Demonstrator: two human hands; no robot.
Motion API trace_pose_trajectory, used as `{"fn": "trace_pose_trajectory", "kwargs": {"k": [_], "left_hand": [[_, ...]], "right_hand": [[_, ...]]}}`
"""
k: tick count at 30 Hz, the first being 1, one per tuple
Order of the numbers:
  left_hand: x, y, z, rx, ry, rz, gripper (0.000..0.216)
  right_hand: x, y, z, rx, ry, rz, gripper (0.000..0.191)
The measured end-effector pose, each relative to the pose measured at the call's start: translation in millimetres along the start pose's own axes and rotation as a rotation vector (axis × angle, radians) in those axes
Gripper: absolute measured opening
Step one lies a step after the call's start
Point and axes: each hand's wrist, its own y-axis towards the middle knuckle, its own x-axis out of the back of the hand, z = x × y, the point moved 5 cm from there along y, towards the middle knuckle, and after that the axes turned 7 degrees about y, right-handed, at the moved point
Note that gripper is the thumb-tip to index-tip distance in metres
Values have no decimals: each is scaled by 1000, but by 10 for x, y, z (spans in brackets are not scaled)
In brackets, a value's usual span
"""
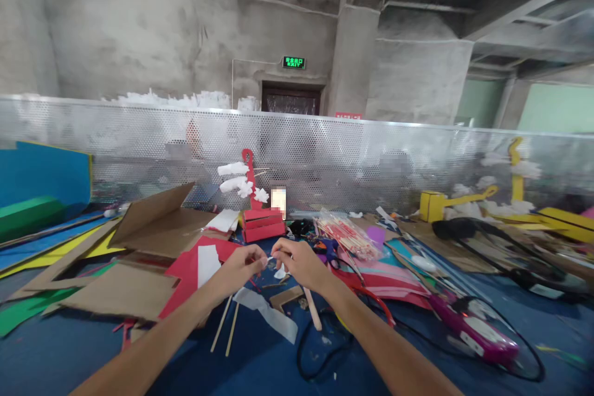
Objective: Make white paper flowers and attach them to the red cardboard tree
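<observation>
So here's where it stands. Both hands are drawn together over the blue table (260,365). The left hand (241,266) and right hand (297,263) are each pinched on the same little white bit (271,258), fingertips nearly touching. It looks like cotton or tissue, but it's too small to tell.

Going by the hands as centre, the red stand (253,195) sits at 12 o'clock, upright on its red box base (263,226). It already has a few white tufts (233,169) stuck up its post, so I'd say the fluffy part is partly done and this bit is one more piece being shaped, not on the stand yet.

Containers:
- A clear plastic bag (346,236) lies at 1 o'clock, stuffed with thin wooden sticks.
- I can't see inside the red box base.

Other stuff:
- A couple of loose sticks (223,322) lie at 7 o'clock, just beside a white paper strip (269,315) at 6.
- A pink glue gun (473,331) is at 4 o'clock, well apart from the hands.
- Cardboard sheets (158,223) are piled at 9 to 10 o'clock.
</observation>
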Motion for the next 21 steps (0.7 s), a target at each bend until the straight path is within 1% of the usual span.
{"fn": "trace_pose_trajectory", "kwargs": {"k": [5, 7, 11, 13, 16, 21], "left_hand": [[-13, 6, 49, -5, 24, 18, 29], [-20, 10, 70, -10, 30, 23, 29], [-37, 13, 107, -12, 23, 34, 30], [-43, 11, 120, -7, 18, 33, 29], [-52, 11, 137, 6, 18, 35, 27], [-59, 28, 172, -4, 6, 25, 29]], "right_hand": [[-41, -5, -76, -56, 16, 77, 23], [-49, -11, -78, -64, 15, 97, 23], [-43, -15, -26, -5, -93, 66, 14], [-50, -11, -3, 31, -139, 50, 13], [-65, -2, 6, 57, -150, 42, 11], [-49, 13, 11, 91, -179, 10, 13]]}}
